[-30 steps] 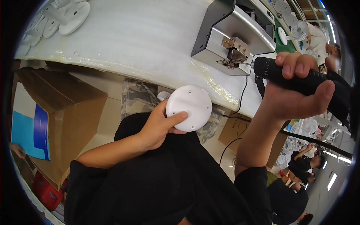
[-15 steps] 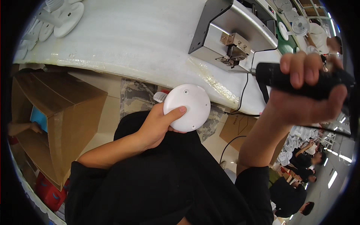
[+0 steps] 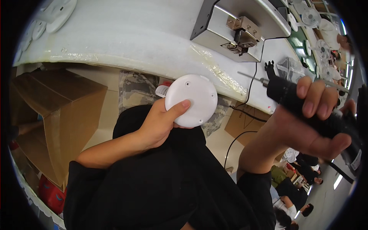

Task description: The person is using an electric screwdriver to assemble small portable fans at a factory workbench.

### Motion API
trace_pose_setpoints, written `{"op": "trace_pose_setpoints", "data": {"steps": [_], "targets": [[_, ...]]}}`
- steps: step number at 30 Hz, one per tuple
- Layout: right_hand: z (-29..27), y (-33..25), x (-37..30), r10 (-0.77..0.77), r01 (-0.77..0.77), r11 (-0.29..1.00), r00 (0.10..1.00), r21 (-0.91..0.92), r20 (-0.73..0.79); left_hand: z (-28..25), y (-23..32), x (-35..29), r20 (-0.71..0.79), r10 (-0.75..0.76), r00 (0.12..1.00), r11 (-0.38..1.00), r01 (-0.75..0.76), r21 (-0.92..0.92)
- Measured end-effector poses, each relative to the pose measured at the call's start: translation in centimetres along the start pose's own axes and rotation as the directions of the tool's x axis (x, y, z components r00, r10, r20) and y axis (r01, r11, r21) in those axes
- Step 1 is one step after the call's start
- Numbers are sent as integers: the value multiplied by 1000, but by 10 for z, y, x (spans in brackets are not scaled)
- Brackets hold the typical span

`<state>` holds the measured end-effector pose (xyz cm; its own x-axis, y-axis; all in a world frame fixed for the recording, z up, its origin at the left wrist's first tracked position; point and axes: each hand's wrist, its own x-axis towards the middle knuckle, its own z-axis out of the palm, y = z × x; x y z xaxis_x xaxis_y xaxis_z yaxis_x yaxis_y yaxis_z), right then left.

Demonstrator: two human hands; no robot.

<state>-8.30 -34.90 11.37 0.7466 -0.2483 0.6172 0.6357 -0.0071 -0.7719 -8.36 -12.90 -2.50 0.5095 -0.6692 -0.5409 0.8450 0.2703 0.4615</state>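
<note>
My left hand (image 3: 159, 119) grips a round white fan base (image 3: 193, 105) above my lap, thumb pressed on its flat underside. Three screw holes show near its rim, and a ribbed white part (image 3: 161, 91) sticks out behind it. Up at the right, my right hand (image 3: 306, 119) is wrapped round a black electric screwdriver (image 3: 285, 92). Its thin metal bit points to the upper left, over the table and apart from the fan base. Beyond the bit stands a metal screw feeder (image 3: 216, 36) with a brass-coloured block on its front.
The white table (image 3: 126, 42) has tape along its front edge. White fan parts (image 3: 61, 15) lie at its far left. An open cardboard box (image 3: 73, 99) stands at the left; another carton (image 3: 245, 124) sits under the table. A black cable (image 3: 251, 88) hangs there. Other people (image 3: 293, 191) are at the right.
My right hand has drawn the screwdriver back from the feeder, its bit now tilted up to the left. The left hand still holds the fan base, almost unmoved.
</note>
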Motion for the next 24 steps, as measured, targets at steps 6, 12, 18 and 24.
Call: {"op": "trace_pose_setpoints", "data": {"steps": [6,12,18,24], "targets": [[-19,8,20,-42,41,998,998,42,41,-2,0,1,2,1,1000,1000,-1,16],[-21,14,30,-56,52,997,996,55,76,-4,0,1,11,14,1000,999,-15,31],[-4,24,41,-65,65,996,998,-55,2,-3,0,2,19,29,999,999,-30,37],[-7,22,40,42,-48,996,995,69,86,-1,2,0,9,11,1000,999,-12,36]]}}
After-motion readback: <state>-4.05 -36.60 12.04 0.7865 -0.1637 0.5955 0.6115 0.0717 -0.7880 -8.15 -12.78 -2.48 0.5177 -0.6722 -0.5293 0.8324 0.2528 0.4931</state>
